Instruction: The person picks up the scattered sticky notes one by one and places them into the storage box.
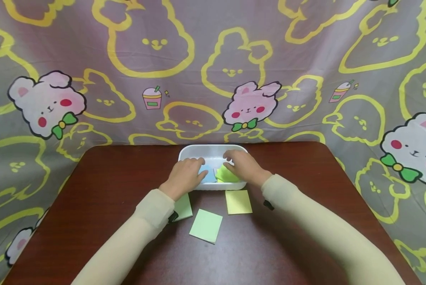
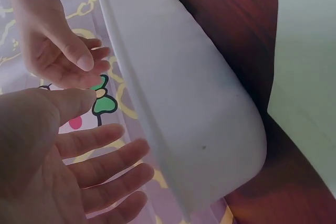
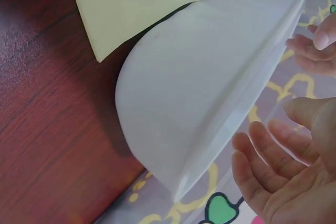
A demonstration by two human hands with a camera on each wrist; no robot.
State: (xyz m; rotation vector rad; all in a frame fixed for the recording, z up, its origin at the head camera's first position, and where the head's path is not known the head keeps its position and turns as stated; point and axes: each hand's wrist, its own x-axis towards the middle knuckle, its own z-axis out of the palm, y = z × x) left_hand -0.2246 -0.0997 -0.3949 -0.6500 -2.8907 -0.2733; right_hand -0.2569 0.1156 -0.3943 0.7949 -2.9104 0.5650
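Head view: both forearms enter from the bottom edge of the frame, the left sleeve [image 1: 127, 241] slanting up from lower left and the right sleeve [image 1: 316, 219] from lower right, converging on a white tray [image 1: 218, 187] at centre. The left hand [image 1: 184, 176] is positioned over the tray's left end, the right hand [image 1: 246, 164] over its right end, both wrists bent with fingers directed inward.

Grip, left: fingers spaced and gently bent, thumb apart, nothing held; confirmed at lower left of the left wrist view. Grip, right: fingers loosely curved, thumb well clear of them, nothing held; confirmed at lower right of the right wrist view.

Contents of tray: blue paper [image 1: 208, 176] left of its middle, yellow-green paper [image 1: 228, 174] to the right, below the right hand.

On the brown table [image 1: 109, 198], below the tray in the frame: a green pad [image 1: 185, 206] partly covered by the left wrist, a pale green pad [image 1: 206, 226] at lower centre, and a yellow pad [image 1: 239, 202] right of centre.
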